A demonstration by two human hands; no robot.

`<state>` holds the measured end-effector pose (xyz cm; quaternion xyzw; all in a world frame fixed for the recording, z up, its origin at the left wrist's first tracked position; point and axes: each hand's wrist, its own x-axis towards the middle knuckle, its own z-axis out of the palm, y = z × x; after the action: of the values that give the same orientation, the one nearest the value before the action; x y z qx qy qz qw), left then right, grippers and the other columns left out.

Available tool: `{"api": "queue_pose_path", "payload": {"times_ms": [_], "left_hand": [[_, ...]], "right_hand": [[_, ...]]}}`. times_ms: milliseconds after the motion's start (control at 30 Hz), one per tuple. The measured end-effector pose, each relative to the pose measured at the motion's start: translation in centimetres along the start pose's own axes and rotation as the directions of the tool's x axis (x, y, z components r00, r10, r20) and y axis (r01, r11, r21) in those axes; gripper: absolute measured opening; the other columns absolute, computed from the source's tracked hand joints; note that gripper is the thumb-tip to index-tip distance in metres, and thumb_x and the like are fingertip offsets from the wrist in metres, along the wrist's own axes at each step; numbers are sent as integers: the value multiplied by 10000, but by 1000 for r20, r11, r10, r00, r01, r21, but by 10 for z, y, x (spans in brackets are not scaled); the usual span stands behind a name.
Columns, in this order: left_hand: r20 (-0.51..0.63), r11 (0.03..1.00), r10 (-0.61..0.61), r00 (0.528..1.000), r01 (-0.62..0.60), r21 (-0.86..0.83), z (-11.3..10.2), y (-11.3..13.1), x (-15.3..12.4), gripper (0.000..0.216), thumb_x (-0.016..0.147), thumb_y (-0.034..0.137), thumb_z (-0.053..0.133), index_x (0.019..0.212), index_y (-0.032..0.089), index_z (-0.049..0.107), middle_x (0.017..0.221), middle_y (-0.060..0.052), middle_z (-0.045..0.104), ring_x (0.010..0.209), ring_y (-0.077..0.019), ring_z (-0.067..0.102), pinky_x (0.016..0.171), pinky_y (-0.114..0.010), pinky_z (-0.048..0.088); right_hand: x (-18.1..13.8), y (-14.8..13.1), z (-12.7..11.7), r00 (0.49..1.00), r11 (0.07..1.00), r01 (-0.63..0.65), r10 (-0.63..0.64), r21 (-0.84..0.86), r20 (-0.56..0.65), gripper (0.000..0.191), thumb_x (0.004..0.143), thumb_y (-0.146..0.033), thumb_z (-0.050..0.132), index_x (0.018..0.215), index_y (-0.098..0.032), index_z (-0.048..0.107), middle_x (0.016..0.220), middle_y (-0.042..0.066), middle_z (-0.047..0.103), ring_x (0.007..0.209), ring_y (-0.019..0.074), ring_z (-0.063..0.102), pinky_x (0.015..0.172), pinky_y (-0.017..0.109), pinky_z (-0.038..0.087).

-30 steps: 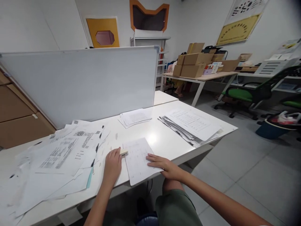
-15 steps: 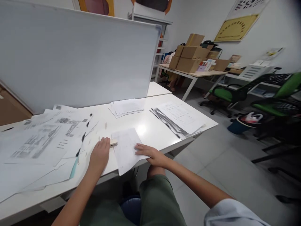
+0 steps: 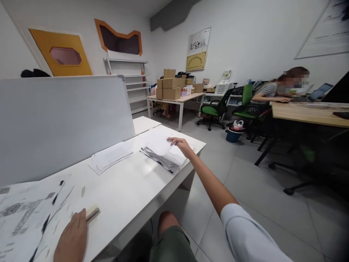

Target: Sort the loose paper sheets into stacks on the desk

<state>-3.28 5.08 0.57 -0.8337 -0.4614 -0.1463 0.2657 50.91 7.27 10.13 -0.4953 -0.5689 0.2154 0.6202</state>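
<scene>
My right hand [image 3: 180, 145] reaches out over the stack of printed papers [image 3: 163, 156] at the far right end of the white desk [image 3: 128, 193]. Its fingers pinch a white sheet [image 3: 159, 145] and lay it on top of that stack. My left hand [image 3: 71, 238] rests on the desk at the near left, fingers curled over a small beige stapler-like object [image 3: 92, 213]. A spread of printed sheets [image 3: 24, 214] lies just left of that hand.
A second small pile of white papers [image 3: 109, 157] lies by the grey divider panel [image 3: 62, 120]. Behind stand a table with cardboard boxes [image 3: 170, 88], green office chairs [image 3: 215, 109], a blue bin [image 3: 233, 134], and a person seated at a wooden desk [image 3: 308, 111] with a laptop.
My right hand has carried the sheet from in front of me to the stack at the desk's right end. The view has swung right and up. My left hand stays by the beige object.
</scene>
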Motion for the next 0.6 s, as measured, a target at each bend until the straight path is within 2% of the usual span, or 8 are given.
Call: {"api": "queue_pose_path", "payload": {"times_ms": [67,167,267,367,467,600], "left_hand": [[7,1000,2,1000,-2,21,1,0,-1,486,818,91,264,1230,-14,500,1240,-249,549,1203,-339,494,972,-461,436],[14,998,1,1000,-2,67,-1,2,-2,461,857,137,265,1218,-10,511,1228,-229,569,1187,-333,507,959,-452,439],[0,995,-32,999,32,93,-2,5,-2,459,901,208,270,1235,-13,496,1200,-223,589,1141,-325,539,926,-438,449],[6,995,-57,998,56,79,-1,5,-5,469,917,241,261,1251,0,485,1215,-217,585,1122,-312,550,876,-419,466],[29,997,-66,997,64,52,2,2,-9,468,918,255,256,1252,28,491,1269,-199,561,1151,-303,532,873,-414,465],[31,996,-93,995,93,12,2,2,-11,445,904,279,271,1190,92,556,1253,-167,581,1111,-289,558,914,-435,451]], "right_hand": [[14,23,-29,998,997,-60,60,-44,2,176,683,-168,482,622,-181,646,1100,85,688,1149,269,555,966,444,417],[23,52,-62,990,982,-138,140,-128,7,122,732,-183,579,629,-152,637,998,89,693,1043,247,593,941,454,424],[26,73,-80,987,968,-158,162,-194,3,169,848,-304,596,822,-142,637,958,45,660,927,178,607,866,403,478],[29,87,-81,988,963,-144,152,-230,19,270,930,-376,473,974,-155,622,990,34,638,874,153,612,788,344,515],[37,96,-70,992,957,-121,127,-262,8,260,915,-368,509,1012,-150,612,995,38,637,845,148,616,753,335,527],[51,106,-53,987,940,-108,62,-325,-147,239,875,-363,573,956,-143,616,970,35,637,861,155,604,782,357,504]]}}
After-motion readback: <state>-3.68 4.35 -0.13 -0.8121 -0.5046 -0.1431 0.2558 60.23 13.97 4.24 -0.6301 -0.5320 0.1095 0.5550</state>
